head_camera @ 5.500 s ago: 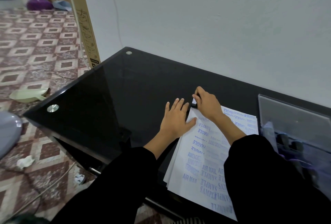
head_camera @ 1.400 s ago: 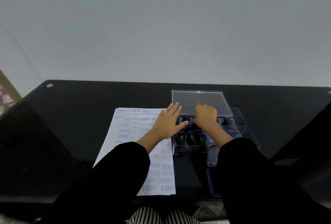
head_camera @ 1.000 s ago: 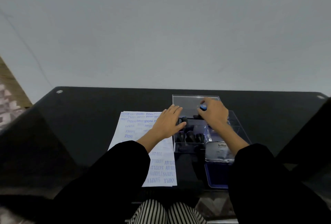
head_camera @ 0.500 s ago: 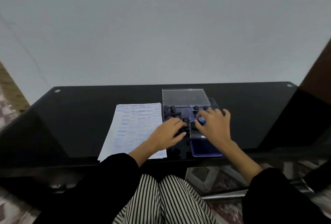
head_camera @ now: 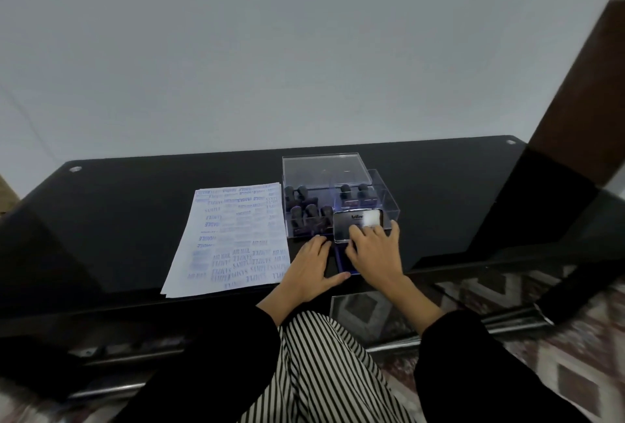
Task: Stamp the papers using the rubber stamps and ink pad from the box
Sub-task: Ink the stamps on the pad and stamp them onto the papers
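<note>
Black glass forms the counter (head_camera: 135, 219), and everything on it sits within easy reach of the seated person. One stack of white papers (head_camera: 233, 236), its top sheet crowded with blue imprints, lies to the left. One clear acrylic box (head_camera: 392, 206) stands just beside it, with its transparent lid (head_camera: 324, 169) propped upright at the back so the compartments are reachable. Dark knob-handled rubber stamps (head_camera: 311, 211) stand inside, handles up for picking: I count seven, five in the left compartment and two in the right, though more may hide behind them. One ink pad lies in front of the box, its blue base (head_camera: 341, 263) flat and its metal cover (head_camera: 355, 218) tilted up. The right hand (head_camera: 375, 253) has a loose grip on that cover, fingertips over its near edge and thumb up its right side, likely swinging it open or shut. Anything under the palm is hidden. The left hand (head_camera: 311, 267) lies flat, its grip slack and empty, thumb against the base, probably to steady it. The stack shows several sheet edges, too fine to count.
</note>
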Available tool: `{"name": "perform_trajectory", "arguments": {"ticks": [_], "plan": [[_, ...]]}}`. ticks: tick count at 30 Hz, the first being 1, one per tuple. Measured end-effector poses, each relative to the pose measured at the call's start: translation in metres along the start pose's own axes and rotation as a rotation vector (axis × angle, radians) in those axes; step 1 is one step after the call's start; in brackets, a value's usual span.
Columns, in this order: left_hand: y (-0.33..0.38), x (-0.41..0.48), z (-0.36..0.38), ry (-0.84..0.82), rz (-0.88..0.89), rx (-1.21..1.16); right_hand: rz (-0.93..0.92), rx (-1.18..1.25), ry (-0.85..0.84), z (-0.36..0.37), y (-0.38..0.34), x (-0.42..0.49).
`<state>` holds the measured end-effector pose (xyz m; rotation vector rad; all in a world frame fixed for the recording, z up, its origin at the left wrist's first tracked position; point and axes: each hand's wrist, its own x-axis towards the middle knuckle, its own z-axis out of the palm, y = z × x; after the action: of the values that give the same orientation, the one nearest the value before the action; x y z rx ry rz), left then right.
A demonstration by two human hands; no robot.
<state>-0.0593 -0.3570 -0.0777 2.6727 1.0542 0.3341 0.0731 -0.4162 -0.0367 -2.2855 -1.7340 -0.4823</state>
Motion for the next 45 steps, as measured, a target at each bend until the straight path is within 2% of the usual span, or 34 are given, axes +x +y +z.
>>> {"name": "perform_trajectory", "arguments": {"ticks": [12, 24, 29, 38, 45], "plan": [[-0.007, -0.001, 0.008, -0.026, 0.027, 0.050, -0.066, -0.049, 0.336, 0.036, 0.001, 0.008], [-0.012, 0.001, 0.013, -0.018, 0.048, 0.078, -0.063, 0.002, 0.470, 0.052, -0.003, 0.000], [-0.010, 0.001, 0.012, -0.024, 0.044, 0.075, -0.047, 0.029, 0.462, 0.052, -0.004, 0.002], [-0.009, 0.001, 0.010, -0.042, 0.032, 0.049, 0.008, 0.058, 0.340, 0.045, -0.004, 0.021], [-0.009, 0.000, 0.010, -0.040, 0.033, 0.046, -0.033, 0.060, 0.409, 0.049, -0.005, 0.003]]}}
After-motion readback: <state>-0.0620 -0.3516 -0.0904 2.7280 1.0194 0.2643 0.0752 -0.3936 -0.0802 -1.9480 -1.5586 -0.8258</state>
